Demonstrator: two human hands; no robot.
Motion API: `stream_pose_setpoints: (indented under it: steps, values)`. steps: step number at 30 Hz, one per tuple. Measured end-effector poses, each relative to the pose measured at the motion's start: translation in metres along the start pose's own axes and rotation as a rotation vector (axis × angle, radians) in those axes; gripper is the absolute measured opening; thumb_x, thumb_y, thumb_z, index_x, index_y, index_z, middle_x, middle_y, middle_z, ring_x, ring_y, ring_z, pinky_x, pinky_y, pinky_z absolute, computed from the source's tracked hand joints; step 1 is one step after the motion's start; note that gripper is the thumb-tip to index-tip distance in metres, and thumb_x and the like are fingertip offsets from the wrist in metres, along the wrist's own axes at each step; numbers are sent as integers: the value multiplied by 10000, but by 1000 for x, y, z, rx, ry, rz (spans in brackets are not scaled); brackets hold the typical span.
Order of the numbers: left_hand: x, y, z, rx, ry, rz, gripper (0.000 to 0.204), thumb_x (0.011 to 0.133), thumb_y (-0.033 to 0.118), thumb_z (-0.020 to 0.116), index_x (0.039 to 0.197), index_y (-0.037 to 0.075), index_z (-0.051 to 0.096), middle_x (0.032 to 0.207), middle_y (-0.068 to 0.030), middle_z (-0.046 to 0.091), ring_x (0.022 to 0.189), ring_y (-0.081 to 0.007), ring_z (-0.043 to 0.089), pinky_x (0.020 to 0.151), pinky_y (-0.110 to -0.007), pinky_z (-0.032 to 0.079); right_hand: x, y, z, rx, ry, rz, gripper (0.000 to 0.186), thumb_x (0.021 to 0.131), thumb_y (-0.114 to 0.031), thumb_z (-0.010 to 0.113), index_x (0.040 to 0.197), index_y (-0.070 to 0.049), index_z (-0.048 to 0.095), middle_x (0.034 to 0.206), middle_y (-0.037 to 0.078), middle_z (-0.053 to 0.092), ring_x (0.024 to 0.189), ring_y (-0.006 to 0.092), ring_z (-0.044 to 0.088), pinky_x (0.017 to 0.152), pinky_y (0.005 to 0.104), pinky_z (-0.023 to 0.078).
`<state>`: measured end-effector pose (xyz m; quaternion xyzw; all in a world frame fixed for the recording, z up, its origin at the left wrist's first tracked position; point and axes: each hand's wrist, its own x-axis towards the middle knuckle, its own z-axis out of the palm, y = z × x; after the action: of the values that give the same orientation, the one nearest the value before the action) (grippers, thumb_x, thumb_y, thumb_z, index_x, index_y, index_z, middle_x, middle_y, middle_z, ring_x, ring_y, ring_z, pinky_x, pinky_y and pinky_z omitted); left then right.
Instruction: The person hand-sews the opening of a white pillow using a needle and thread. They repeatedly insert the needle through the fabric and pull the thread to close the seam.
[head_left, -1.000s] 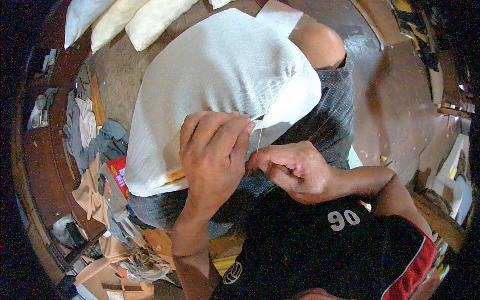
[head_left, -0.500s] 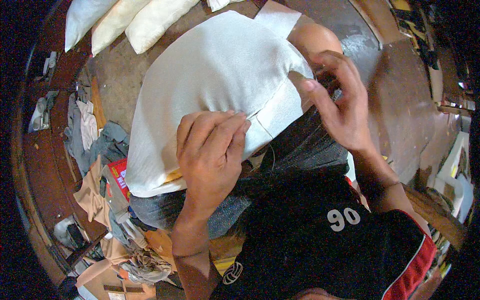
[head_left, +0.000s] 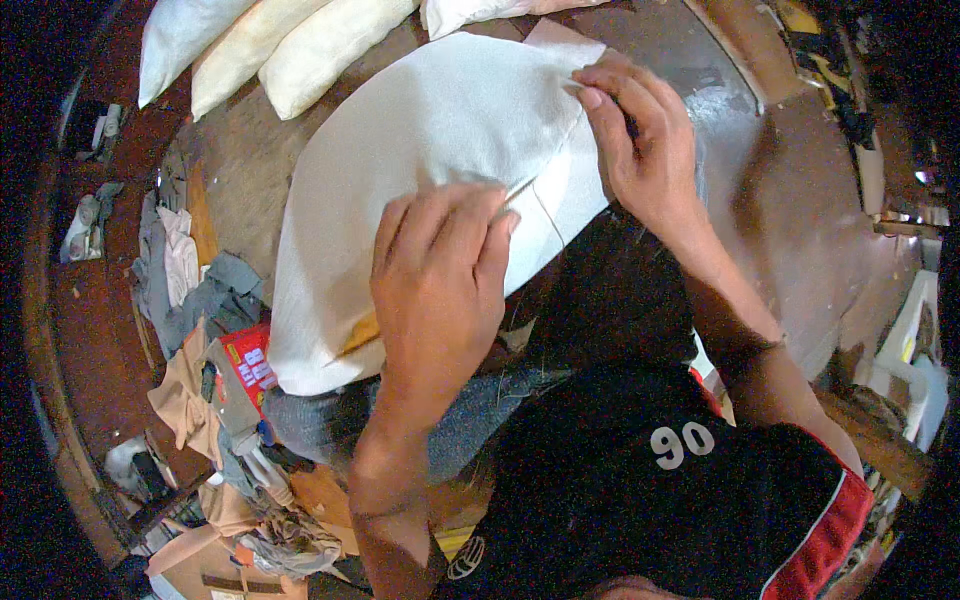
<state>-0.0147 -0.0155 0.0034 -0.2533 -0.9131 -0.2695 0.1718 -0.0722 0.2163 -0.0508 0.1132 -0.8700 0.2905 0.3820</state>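
The left grip (head_left: pixel 440 290) lay spread flat on the white stuffed pillow (head_left: pixel 420 180) across the lap; the right grip (head_left: pixel 640 140), at two o'clock, pinched the pillow's open edge.

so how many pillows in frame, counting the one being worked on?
5. One white pillow on the lap under both hands. Four in a row on the floor at top, the last cut off by the frame edge; more may be hidden.
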Motion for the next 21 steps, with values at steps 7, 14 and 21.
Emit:
stream_pose_setpoints:
  steps: [7, 14, 21]
  values:
    - [-22, -2, -20, 18, -117, -34, 331, 880, 115, 777, 1197, 39, 721, 1239, -120, 700, 1145, -320, 640, 998, -435, 496, -8, 10, -5, 42, -49, -45, 175, 928, -184, 690, 1056, -90, 763, 1048, 102, 750, 984, 310, 668, 892, 415, 470]
    - [-29, -10, -8, -74, -65, -19, 334, 818, 22, 807, 1146, 39, 747, 1185, -93, 725, 1089, -281, 671, 942, -391, 532, -3, 14, -3, 75, -123, -36, 220, 937, -222, 687, 1071, -61, 755, 1065, 136, 748, 991, 334, 670, 901, 429, 475]
    - [-22, -5, -2, -112, -62, 8, 327, 817, -29, 772, 1139, 17, 738, 1131, -118, 727, 1014, -280, 696, 887, -375, 560, -12, 32, 7, 82, -87, 6, 242, 941, -228, 688, 1091, -52, 759, 1080, 147, 746, 992, 322, 679, 883, 410, 485]
